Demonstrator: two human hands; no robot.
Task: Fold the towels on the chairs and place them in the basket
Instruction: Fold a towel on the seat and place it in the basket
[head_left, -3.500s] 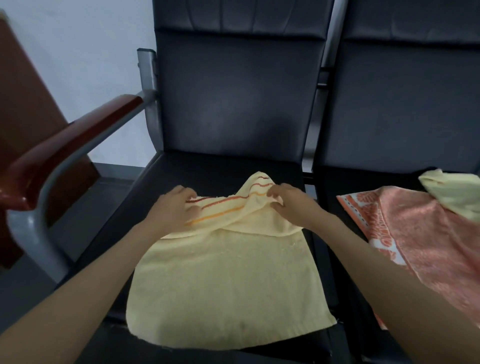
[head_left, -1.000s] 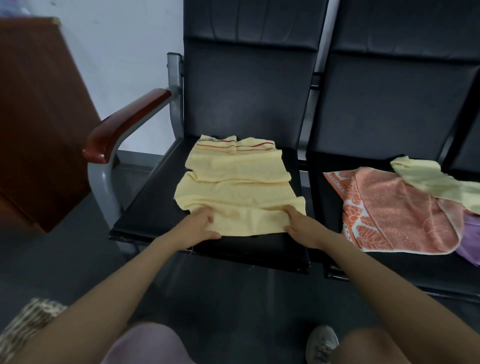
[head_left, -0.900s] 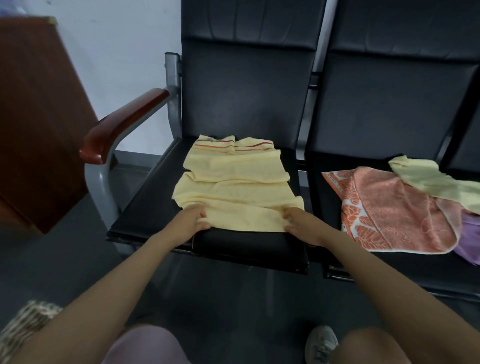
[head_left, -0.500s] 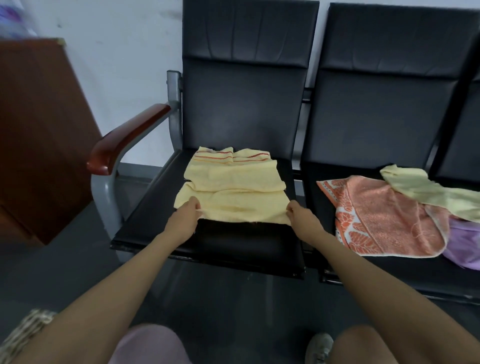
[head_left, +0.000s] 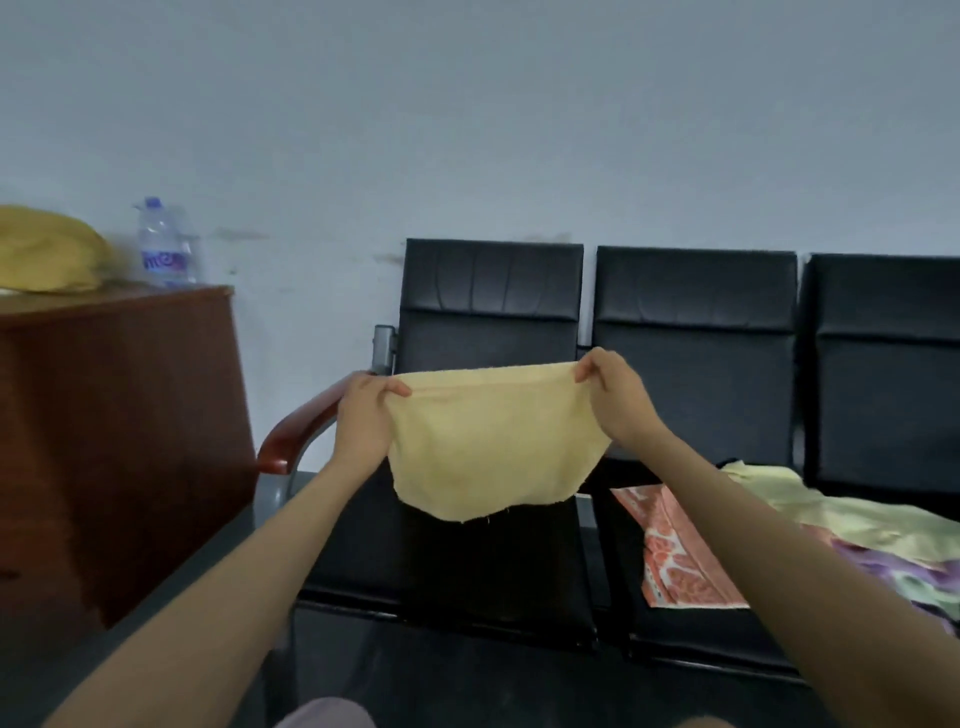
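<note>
A folded yellow towel (head_left: 493, 441) hangs in the air in front of the left black chair (head_left: 488, 301). My left hand (head_left: 366, 410) pinches its upper left corner and my right hand (head_left: 615, 387) pinches its upper right corner, stretching the top edge between them. On the middle chair seat (head_left: 639, 618) lies an orange patterned towel (head_left: 675, 556). A pale green towel (head_left: 831, 514) and a purple one (head_left: 893, 566) lie to its right. No basket is in view.
A brown wooden cabinet (head_left: 114, 426) stands at the left, with a water bottle (head_left: 163, 244) and a yellow bundle (head_left: 47, 249) on top. The left chair's red-brown armrest (head_left: 301, 426) juts out beside my left hand. A grey wall is behind.
Both hands have lifted the yellow towel off the left chair seat and now hold it up in the air. The view has tilted upward, showing the wall and cabinet top.
</note>
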